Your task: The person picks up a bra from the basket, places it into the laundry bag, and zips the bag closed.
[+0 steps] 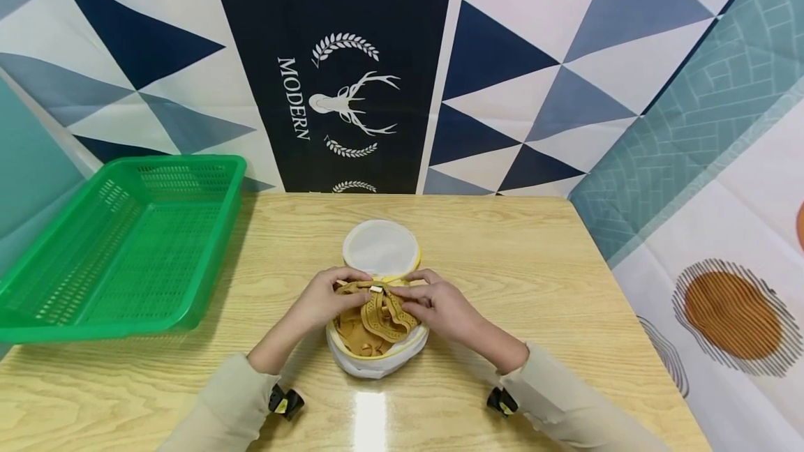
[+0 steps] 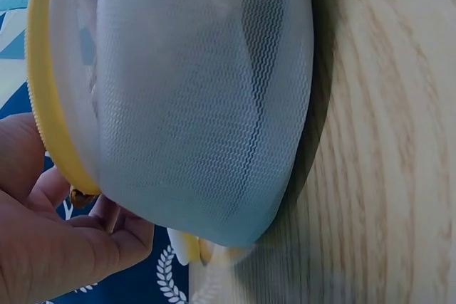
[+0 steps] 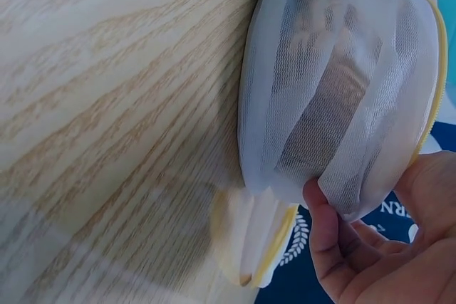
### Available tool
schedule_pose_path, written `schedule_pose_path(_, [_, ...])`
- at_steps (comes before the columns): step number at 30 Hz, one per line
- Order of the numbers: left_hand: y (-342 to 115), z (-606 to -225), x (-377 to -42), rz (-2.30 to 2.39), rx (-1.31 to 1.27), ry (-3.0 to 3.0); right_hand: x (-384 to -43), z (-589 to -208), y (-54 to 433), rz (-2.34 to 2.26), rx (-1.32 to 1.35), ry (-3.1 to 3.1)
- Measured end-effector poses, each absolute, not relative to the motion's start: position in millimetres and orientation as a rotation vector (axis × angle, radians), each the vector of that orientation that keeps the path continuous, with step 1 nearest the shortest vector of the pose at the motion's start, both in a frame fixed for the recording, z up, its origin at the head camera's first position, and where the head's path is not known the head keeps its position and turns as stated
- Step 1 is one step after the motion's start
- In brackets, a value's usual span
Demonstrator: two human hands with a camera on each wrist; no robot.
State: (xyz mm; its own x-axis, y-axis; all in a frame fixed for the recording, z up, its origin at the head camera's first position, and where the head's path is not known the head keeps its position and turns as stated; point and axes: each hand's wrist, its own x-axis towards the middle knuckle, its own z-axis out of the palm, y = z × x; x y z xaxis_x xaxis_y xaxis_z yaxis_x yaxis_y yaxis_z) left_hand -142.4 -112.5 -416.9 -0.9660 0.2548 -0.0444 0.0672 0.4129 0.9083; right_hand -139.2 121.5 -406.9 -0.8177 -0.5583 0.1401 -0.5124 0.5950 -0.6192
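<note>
A mustard-brown bra (image 1: 384, 316) with perforated edging and a small white label lies bunched in a round white mesh laundry bag (image 1: 375, 370) with a yellow zip rim. The bag's round lid (image 1: 380, 246) is folded open behind it. At the rear left of the opening, my left hand (image 1: 329, 296) pinches the bra's edge between thumb and fingers. My right hand (image 1: 442, 304) holds the bra's edge from the rear right, beside the label. Through the mesh wall (image 3: 335, 105) in the right wrist view, the garment shows dimly, and lower fingers (image 3: 324, 236) touch the outside of the bag.
A green plastic basket (image 1: 144, 250) with slotted sides stands at the left of the wooden table (image 1: 502, 250). Patterned cloth (image 1: 502, 68) hangs behind the table and along its right side. A dark wrist camera (image 1: 285, 402) sits below each sleeve.
</note>
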Motion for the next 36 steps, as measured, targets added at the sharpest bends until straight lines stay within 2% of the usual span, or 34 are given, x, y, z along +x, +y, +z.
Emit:
schedule_pose_path(9, [-108,-418,-145,1.602,0.247,2.519,-142,-401,129,-1.032,-0.835,2.667])
schedule_pose_path(22, [-118,-415,-148,1.600,0.241,2.439,-141,-410,126,-1.072,-0.893,2.720])
schedule_pose_path(29, [-136,-410,-146,1.705,0.073,2.195,-140,-409,126,-1.077,-0.839,2.729])
schedule_pose_path(36, [-145,-408,-144,1.684,0.042,2.041,-140,-408,125,-1.077,-0.805,2.723])
